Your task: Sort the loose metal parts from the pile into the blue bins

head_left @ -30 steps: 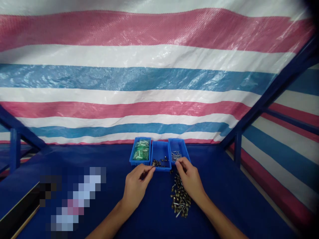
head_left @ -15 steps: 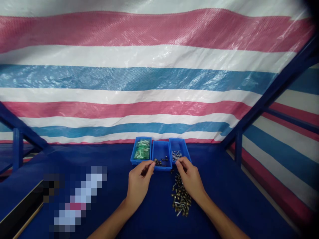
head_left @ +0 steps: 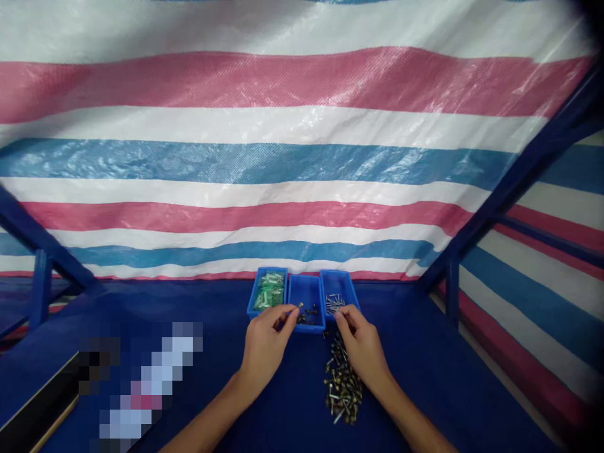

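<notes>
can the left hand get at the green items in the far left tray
Probably yes: the left hand sits right at the near edge of the blue tray holding the green items. Only that tray's rim seems to lie between them; nothing else blocks the way.

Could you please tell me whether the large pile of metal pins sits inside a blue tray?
No, the pile of metal pins lies on the blue tabletop in front of the rightmost tray.

**Three trays in a row, loose heap in front, on my table (head_left: 425,377)**

At the far edge I see the left tray (head_left: 272,272) holding packets (head_left: 268,290), the middle tray (head_left: 306,282) holding small fittings (head_left: 307,314), and the right tray (head_left: 338,282) holding pins (head_left: 333,304). A loose heap of fasteners (head_left: 343,390) lies nearer, just before the right tray. A tarpaulin (head_left: 236,157) hangs behind.
</notes>
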`<state>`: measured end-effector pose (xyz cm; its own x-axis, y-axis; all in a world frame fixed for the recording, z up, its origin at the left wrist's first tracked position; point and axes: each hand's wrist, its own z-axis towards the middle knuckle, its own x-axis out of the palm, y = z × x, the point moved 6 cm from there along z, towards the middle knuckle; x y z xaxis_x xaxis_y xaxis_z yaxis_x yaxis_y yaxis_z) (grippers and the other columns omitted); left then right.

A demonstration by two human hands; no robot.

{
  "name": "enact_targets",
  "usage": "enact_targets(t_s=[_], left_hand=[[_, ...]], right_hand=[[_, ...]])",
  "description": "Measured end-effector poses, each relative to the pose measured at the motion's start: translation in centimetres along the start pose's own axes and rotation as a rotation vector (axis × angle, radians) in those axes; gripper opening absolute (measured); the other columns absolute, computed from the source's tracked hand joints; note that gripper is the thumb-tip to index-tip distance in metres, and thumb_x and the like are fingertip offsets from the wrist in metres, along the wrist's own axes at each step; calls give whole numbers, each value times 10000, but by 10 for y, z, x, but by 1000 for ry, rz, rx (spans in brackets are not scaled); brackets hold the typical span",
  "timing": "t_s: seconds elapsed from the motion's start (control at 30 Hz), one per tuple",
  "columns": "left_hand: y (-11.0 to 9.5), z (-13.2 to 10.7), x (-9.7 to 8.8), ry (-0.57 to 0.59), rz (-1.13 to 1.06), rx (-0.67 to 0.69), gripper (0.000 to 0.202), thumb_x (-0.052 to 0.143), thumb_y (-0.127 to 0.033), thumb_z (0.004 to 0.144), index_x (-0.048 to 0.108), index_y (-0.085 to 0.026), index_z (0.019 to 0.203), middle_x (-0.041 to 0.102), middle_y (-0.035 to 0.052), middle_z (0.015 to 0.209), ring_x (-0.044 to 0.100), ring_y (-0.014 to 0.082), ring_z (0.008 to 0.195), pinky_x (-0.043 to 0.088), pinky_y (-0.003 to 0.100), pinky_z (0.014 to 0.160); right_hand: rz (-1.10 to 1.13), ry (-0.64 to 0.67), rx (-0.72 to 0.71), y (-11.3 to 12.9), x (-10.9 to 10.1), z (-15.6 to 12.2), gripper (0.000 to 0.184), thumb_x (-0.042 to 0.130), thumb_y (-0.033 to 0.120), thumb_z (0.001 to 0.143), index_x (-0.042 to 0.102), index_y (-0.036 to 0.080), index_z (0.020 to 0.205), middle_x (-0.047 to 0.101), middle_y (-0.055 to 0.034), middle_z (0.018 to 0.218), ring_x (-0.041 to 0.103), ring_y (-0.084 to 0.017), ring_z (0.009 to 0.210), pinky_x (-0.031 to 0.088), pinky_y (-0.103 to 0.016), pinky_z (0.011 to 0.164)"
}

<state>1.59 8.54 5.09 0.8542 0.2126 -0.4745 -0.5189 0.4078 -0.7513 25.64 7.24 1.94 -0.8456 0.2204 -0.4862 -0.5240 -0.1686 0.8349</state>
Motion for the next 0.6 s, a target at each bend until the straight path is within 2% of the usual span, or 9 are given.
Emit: enact_targets(t_s=[0.1, 0.33, 0.47, 0.6], left_hand=[[-11, 15, 1, 17, 167, 63, 188, 666, -356, 1046, 822, -257, 1008, 707, -25, 706, 641, 164, 624, 470, 254, 598], [-18, 29, 14, 39, 194, 156, 171, 675, -349, 1047, 821, -261, 1054, 802, 12, 890, 727, 230, 823, 550, 339, 806], [-16, 25, 14, 40, 215, 181, 234, 660, -358, 1060, 781, -253, 1231, 794, 25, 888, 730, 270, 869, 559, 423, 890], [-11, 6, 8, 50, 192, 195, 214, 579, -312, 1105, 758, -251, 1204, 801, 39, 1033, 738, 252, 951, 570, 399, 898]], right_hand=[[-5, -8, -10, -1, 0, 1, 410, 481, 584, 1075, 658, 235, 953, 667, 20, 750, 593, -173, 653, 426, -249, 657], [-47, -7, -25, -2, -2, 2, 392, 464, 551, 1088, 660, 240, 954, 623, 30, 712, 550, -165, 610, 402, -251, 633], [-48, -17, -21, -4, -2, 2, 390, 468, 548, 1086, 660, 237, 952, 626, 31, 709, 549, -160, 604, 399, -249, 628], [-44, -22, -22, -4, -1, 2, 384, 476, 547, 1085, 663, 236, 957, 660, 22, 750, 575, -162, 630, 414, -251, 651]])
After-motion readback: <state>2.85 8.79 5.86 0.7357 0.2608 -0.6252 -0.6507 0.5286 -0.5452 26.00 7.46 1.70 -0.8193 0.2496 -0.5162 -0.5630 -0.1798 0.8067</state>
